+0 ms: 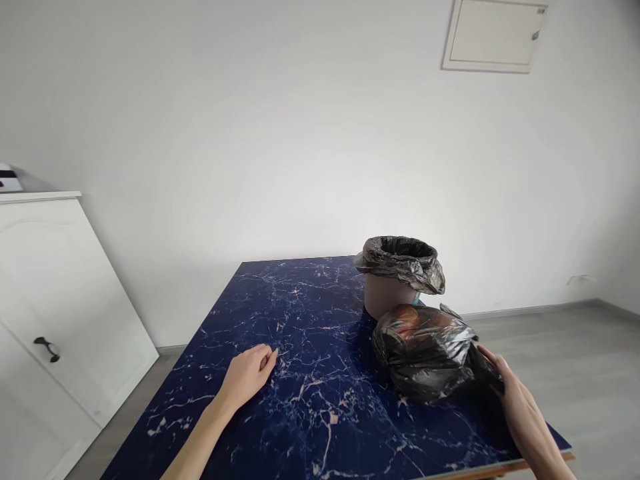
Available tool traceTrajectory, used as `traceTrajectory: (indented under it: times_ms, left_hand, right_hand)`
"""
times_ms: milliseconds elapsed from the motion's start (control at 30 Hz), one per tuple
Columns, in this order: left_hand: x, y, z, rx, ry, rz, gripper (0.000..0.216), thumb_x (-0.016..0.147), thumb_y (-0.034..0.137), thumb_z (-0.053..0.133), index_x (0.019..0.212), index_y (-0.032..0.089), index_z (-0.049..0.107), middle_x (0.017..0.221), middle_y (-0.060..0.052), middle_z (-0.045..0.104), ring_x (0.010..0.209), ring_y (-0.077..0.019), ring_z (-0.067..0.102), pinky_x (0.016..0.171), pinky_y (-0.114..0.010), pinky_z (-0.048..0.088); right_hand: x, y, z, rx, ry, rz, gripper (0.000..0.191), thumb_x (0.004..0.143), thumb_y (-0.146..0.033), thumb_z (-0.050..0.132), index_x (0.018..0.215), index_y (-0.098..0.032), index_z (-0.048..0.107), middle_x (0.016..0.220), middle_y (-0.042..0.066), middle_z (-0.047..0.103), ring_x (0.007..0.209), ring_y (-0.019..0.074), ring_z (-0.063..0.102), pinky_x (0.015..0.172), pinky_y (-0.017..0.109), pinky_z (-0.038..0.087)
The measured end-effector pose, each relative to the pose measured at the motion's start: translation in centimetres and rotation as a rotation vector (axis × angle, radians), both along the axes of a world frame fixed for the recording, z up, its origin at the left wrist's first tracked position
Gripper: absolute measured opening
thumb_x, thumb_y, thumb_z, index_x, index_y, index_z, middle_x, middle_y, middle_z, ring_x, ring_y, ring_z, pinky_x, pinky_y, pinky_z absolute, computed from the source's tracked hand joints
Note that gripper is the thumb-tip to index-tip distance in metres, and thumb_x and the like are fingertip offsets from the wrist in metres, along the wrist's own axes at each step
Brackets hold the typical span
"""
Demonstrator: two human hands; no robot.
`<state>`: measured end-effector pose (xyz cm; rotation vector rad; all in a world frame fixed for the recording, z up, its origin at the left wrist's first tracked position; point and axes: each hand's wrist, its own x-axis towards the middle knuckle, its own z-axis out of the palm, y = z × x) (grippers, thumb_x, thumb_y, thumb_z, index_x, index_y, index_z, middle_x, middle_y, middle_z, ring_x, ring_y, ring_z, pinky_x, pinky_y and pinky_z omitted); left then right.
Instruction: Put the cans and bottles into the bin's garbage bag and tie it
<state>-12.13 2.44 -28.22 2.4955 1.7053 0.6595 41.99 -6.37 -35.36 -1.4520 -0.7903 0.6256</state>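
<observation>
A filled black plastic bag [430,360] lies on the dark blue marbled table [300,413], with reddish-orange contents showing through its thin film. At the bag's right end, my right hand [515,393] is closed on its gathered plastic; part of the fingers is hidden. Just behind the bag stands a pinkish trash can [385,293], its rim covered by a black liner [400,263] folded over the outside. My left hand [250,373] rests on the table left of the bag, fingers curled into a loose fist with nothing visible in it.
A white cabinet [60,280] with a dark handle stands on the left. Behind the table rises a pale wall [250,133], with a white panel box [493,33] high on the right. Grey flooring [565,353] runs along the table's right side.
</observation>
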Motion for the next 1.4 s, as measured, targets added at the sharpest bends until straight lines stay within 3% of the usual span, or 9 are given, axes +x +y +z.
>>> traceTrajectory:
  times_ms: [133,333,600,733,933,1033,1133,1267,1400]
  left_hand:
    - [0.0,-0.1,0.1,-0.005,0.001,-0.003,0.048,0.108,0.053,0.033,0.070,0.023,0.035,0.067,0.001,0.053,0.056,-0.0155,0.048,0.059,-0.029,0.031]
    - [0.1,-0.1,0.3,-0.011,0.004,-0.008,0.048,0.108,0.053,0.032,0.070,0.023,0.035,0.068,0.001,0.054,0.056,-0.0157,0.049,0.059,-0.029,0.031]
    - [0.2,-0.1,0.3,-0.023,0.006,0.001,0.048,0.107,0.053,0.033,0.070,0.024,0.037,0.068,0.000,0.054,0.056,-0.0169,0.051,0.059,-0.029,0.031]
    - [0.2,0.0,0.2,-0.041,0.009,0.004,0.049,0.108,0.055,0.032,0.070,0.024,0.038,0.068,0.000,0.054,0.057,-0.0172,0.051,0.059,-0.029,0.031]
    - [0.2,0.0,0.1,-0.048,0.018,0.025,0.047,0.107,0.053,0.035,0.070,0.024,0.039,0.070,-0.001,0.056,0.061,-0.0190,0.054,0.061,-0.030,0.031]
    - [0.2,0.0,0.3,-0.049,0.024,0.032,0.047,0.107,0.052,0.035,0.070,0.024,0.037,0.070,-0.001,0.056,0.062,-0.0195,0.054,0.061,-0.030,0.030]
    - [0.2,-0.1,0.5,-0.051,0.026,0.031,0.046,0.108,0.052,0.034,0.071,0.024,0.035,0.070,0.000,0.055,0.062,-0.0194,0.053,0.061,-0.030,0.029]
    - [0.3,-0.3,0.6,-0.061,0.013,0.022,0.046,0.107,0.053,0.034,0.071,0.024,0.035,0.069,0.000,0.054,0.061,-0.0194,0.051,0.061,-0.030,0.028]
    - [0.3,-0.3,0.7,-0.074,-0.021,0.018,0.047,0.106,0.054,0.037,0.070,0.024,0.036,0.068,0.000,0.054,0.059,-0.0192,0.050,0.060,-0.030,0.028]
  right_hand:
    - [0.0,-0.4,0.1,-0.032,-0.037,0.036,0.065,0.097,-0.069,0.047,0.139,-0.026,0.071,0.142,0.003,0.072,0.143,0.0325,0.057,0.123,0.044,0.041]
    - [-0.6,-1.0,0.6,-0.052,-0.152,0.084,0.060,0.100,-0.067,0.047,0.131,-0.025,0.076,0.138,0.004,0.074,0.144,0.0308,0.056,0.129,0.044,0.029]
    - [-1.5,-1.3,2.1,-0.141,-0.203,0.114,0.065,0.090,-0.075,0.053,0.106,-0.020,0.085,0.123,0.010,0.080,0.138,0.0382,0.061,0.125,0.046,0.036]
    - [-2.7,-2.5,2.2,-0.214,-0.199,0.313,0.073,0.092,-0.080,0.046,0.101,-0.020,0.087,0.112,0.011,0.083,0.129,0.0385,0.068,0.122,0.045,0.042]
    - [-11.6,-6.3,2.4,-0.118,-0.322,0.549,0.067,0.100,-0.074,0.043,0.139,-0.028,0.073,0.134,0.006,0.076,0.131,0.0348,0.067,0.118,0.052,0.047]
    - [-16.4,-6.9,5.0,0.092,-0.337,0.735,0.063,0.085,-0.075,0.069,0.134,-0.036,0.076,0.147,0.000,0.067,0.139,0.0346,0.060,0.120,0.044,0.046]
    - [-18.8,-6.2,8.9,-0.077,-0.410,1.046,0.053,0.094,-0.061,0.068,0.143,-0.039,0.069,0.143,0.001,0.070,0.130,0.0321,0.068,0.100,0.035,0.060]
    - [-19.3,-5.0,10.7,-0.024,-0.412,0.939,0.040,0.103,-0.057,0.055,0.114,-0.031,0.083,0.104,0.006,0.083,0.097,0.0277,0.078,0.085,0.031,0.061]
    - [-19.1,-5.1,8.1,0.061,-0.227,0.765,0.052,0.104,-0.064,0.050,0.096,-0.021,0.078,0.087,0.009,0.079,0.075,0.0229,0.073,0.063,0.027,0.055]
